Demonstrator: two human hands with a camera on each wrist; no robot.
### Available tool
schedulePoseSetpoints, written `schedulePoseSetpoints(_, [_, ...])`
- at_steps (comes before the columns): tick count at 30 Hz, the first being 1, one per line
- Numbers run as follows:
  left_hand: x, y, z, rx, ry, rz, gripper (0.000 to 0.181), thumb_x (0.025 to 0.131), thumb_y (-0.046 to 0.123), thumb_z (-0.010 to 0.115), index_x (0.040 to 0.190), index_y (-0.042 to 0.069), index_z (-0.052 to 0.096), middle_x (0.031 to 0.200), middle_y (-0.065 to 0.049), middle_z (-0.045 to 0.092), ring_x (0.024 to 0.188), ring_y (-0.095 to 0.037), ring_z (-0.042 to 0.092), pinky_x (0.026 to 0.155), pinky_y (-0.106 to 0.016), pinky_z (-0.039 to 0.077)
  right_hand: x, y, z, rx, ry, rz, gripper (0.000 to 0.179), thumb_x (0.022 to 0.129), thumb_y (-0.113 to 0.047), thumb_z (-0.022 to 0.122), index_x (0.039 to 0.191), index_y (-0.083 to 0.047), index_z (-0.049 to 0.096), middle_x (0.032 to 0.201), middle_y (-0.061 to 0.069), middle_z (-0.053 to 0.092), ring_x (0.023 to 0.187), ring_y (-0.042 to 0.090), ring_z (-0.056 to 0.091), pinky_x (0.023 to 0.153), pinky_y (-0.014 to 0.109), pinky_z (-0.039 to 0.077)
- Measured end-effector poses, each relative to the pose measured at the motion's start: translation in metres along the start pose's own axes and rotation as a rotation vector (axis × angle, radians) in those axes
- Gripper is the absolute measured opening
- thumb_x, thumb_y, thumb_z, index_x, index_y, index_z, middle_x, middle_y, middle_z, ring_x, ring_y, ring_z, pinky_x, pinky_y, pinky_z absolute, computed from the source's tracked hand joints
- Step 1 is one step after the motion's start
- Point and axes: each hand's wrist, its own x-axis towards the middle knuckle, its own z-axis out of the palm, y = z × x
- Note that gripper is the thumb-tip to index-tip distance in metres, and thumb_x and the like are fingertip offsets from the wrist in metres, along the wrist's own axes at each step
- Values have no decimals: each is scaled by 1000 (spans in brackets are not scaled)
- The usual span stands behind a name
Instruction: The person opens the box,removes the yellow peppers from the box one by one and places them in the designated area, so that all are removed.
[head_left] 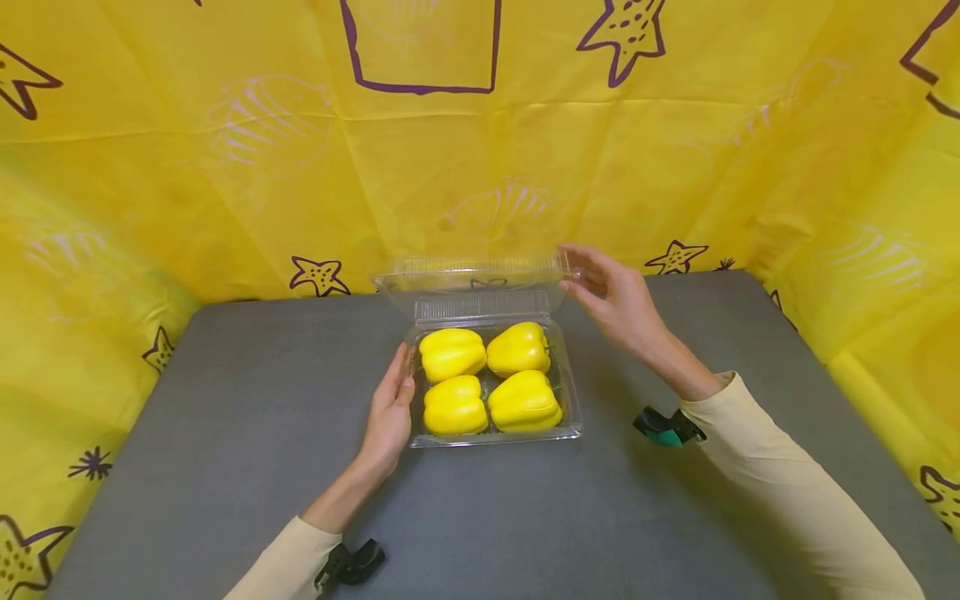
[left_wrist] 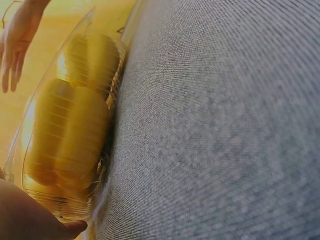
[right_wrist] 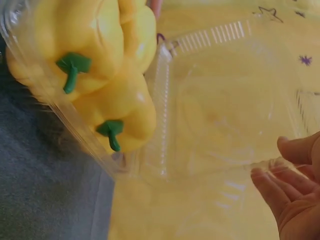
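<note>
A clear plastic container lies on the grey table, its hinged lid tilted up at the back. Inside sit several yellow bell peppers, two of which show green stems in the right wrist view. My left hand holds the container's left side, thumb at the rim and fingers along the wall. At the lid's right edge, my right hand pinches the plastic between thumb and fingers. The left wrist view shows the peppers through the ribbed side wall, with part of the left hand at the lower left.
Yellow cloth printed with starfish and fish hangs behind and at both sides of the grey table. Each wrist carries a dark strapped device, one at the right sleeve and another at the left.
</note>
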Motion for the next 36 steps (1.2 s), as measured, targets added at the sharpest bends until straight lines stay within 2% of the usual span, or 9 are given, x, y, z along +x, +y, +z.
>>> schedulePoseSetpoints(9, [-5,2,-8,39,23,-33,56,104,-1,31,157,5,13,160,-12,23,148,-25,19,120,-44,16,21,12,2,172,-33,73,45,94,-7,65,137,-1,54,130,16,62,116,29,62,93,30,53])
schedulePoseSetpoints(16, [-3,1,-5,35,6,-39,56,104,0,31,157,6,12,161,-10,22,148,-24,19,120,-43,15,31,19,2,188,-29,93,42,95,-11,63,135,-1,56,132,17,61,114,29,63,91,31,54])
schedulePoseSetpoints(23, [-4,-1,-4,22,4,-40,56,104,0,30,157,6,12,161,-10,21,148,-24,18,120,-44,14,41,27,4,271,-48,102,45,95,-9,62,137,4,52,133,24,58,116,34,61,87,28,55])
schedulePoseSetpoints(26, [-5,-1,-3,14,4,-44,57,104,0,30,157,6,11,161,-10,21,148,-24,18,120,-44,14,44,31,4,294,-46,121,46,95,-9,62,138,4,51,133,24,58,116,34,61,87,28,55])
schedulePoseSetpoints(32, [-4,1,-2,-4,8,-44,57,104,-1,29,157,4,7,162,-10,20,148,-23,17,120,-43,13,50,42,7,312,-58,147,46,97,-11,60,138,6,50,132,25,58,115,33,62,83,34,57])
schedulePoseSetpoints(36, [-4,2,-1,-6,6,-47,57,104,-1,29,157,4,7,161,-10,21,148,-23,18,120,-43,13,52,49,10,298,-56,154,45,97,-9,58,139,6,49,133,26,57,116,36,60,83,33,57])
